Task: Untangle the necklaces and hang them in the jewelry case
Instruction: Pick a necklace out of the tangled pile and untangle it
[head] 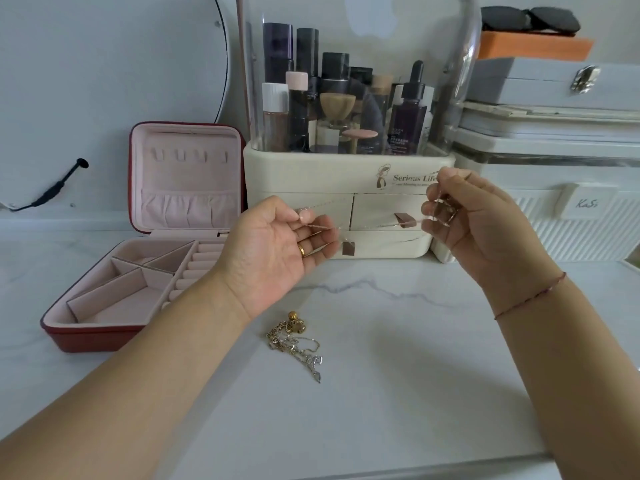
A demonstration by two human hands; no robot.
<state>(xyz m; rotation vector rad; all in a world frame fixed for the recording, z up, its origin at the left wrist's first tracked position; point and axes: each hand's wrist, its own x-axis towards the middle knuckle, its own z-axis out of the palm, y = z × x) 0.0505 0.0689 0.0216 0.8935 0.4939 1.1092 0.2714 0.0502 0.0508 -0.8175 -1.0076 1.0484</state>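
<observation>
Left hand (273, 252): raised above the middle of the worktop (381, 403), palm turned up. Its fingers (313, 237) are curled, and the thumb and forefinger pinch one end of the thin chain (374, 225). One finger wears a gold ring (302, 250).
Right hand (481, 223): raised at the same height, toward the right side of the worktop. Its fingers (433, 206) are bent closely together and pinch the other end of the thin chain. A red thread (533, 295) goes around the wrist.
Thin chain: stretched in the air between the two hands, in front of the drawers of the cosmetic organizer (311, 181). It is very fine, and I cannot tell how it runs inside the right hand.
Heap of necklaces (296, 341): lies on the worktop near the middle, just beside the left forearm. Gold and silver chains are tangled there together with a round gold pendant.
Jewelry case (114, 306): red outside and pink inside, it stands open near the left edge of the worktop. The lid is upright at the back edge and shows a row of small hooks above a gathered pocket.
Cosmetic organizer: stands at the back edge, in the middle, with bottles under a clear cover.
White boxes (554, 161): stacked at the back right corner, with dark sunglasses (530, 19) on top.
</observation>
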